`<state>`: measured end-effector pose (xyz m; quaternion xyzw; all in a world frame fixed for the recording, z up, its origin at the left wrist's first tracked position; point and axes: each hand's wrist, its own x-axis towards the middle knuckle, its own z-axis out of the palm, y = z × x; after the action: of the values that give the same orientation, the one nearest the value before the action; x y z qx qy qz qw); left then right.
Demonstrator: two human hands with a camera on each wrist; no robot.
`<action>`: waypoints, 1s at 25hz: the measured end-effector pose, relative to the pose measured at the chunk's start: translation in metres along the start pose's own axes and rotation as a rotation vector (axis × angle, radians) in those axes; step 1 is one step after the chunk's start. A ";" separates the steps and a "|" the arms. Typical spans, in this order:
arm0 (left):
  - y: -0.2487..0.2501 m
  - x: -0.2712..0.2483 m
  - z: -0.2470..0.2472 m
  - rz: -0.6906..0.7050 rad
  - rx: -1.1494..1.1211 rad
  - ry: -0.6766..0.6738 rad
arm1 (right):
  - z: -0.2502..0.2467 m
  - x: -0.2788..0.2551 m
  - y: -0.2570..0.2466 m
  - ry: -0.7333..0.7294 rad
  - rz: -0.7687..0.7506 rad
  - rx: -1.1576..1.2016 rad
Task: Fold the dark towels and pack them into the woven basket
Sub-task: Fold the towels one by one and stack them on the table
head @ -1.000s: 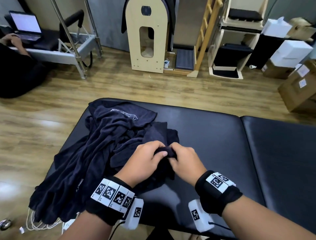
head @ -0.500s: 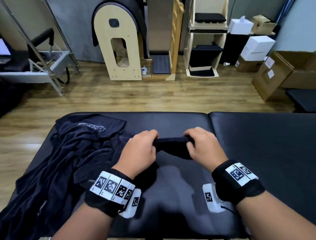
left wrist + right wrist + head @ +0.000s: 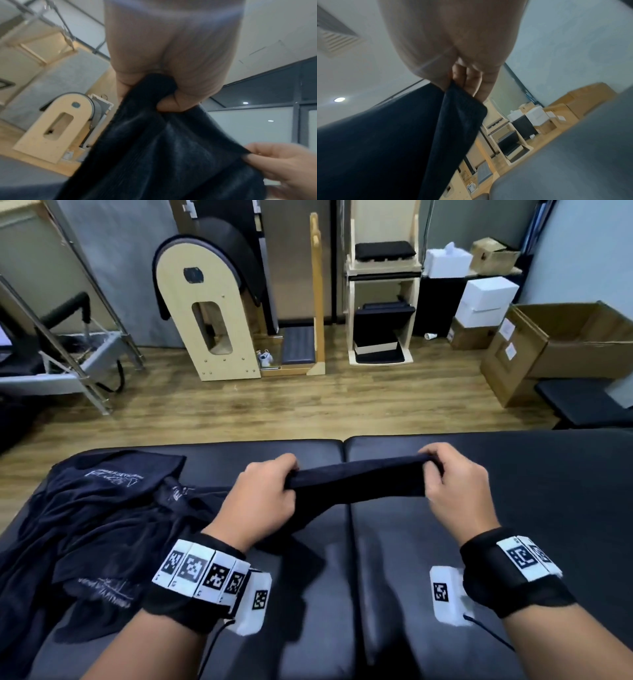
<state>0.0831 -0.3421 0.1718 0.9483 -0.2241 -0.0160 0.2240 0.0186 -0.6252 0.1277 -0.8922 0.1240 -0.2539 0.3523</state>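
Note:
A dark navy towel (image 3: 356,482) is stretched between both hands above the black padded table (image 3: 513,508). My left hand (image 3: 270,484) pinches its left edge, my right hand (image 3: 442,474) pinches its right edge. The left wrist view shows the towel (image 3: 163,148) bunched under my left hand (image 3: 164,93), with my right hand (image 3: 274,162) at the lower right. In the right wrist view my right hand (image 3: 462,81) holds a towel corner (image 3: 458,115). A heap of more dark towels (image 3: 96,525) lies on the table's left part. No woven basket is in view.
Beyond the table's far edge is a wooden floor (image 3: 308,409) with a wooden arched barrel (image 3: 212,313), a wooden shelf unit (image 3: 382,302), cardboard boxes (image 3: 561,347) and a metal frame (image 3: 68,354). A seam (image 3: 352,542) splits the table into two pads.
My hands have drawn apart, stretching the towel's edge out wide. They have also shifted right, away from the heap, and lifted the towel off it.

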 end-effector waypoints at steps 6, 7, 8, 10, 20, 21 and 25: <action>0.056 0.000 0.013 0.178 -0.028 -0.019 | -0.016 0.003 0.033 -0.006 0.157 0.167; 0.054 0.002 0.009 0.213 0.082 -0.044 | -0.020 0.008 0.035 -0.004 0.155 0.164; 0.051 0.005 0.004 0.234 0.187 -0.067 | -0.026 0.015 0.038 0.014 0.154 0.144; 0.050 0.018 -0.005 0.277 0.304 -0.073 | -0.042 0.030 0.043 0.091 0.163 0.078; 0.109 0.077 -0.056 0.299 -0.700 -0.059 | -0.139 0.085 -0.015 0.574 -0.108 0.028; 0.107 0.080 -0.054 0.282 -0.718 -0.073 | -0.140 0.081 -0.015 0.511 -0.126 -0.012; 0.085 0.088 -0.029 0.201 -0.555 -0.019 | -0.141 0.060 0.006 0.158 -0.060 -0.234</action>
<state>0.1306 -0.4366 0.2407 0.8237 -0.3062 -0.0630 0.4731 -0.0079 -0.7334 0.2336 -0.9077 0.1534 -0.3176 0.2274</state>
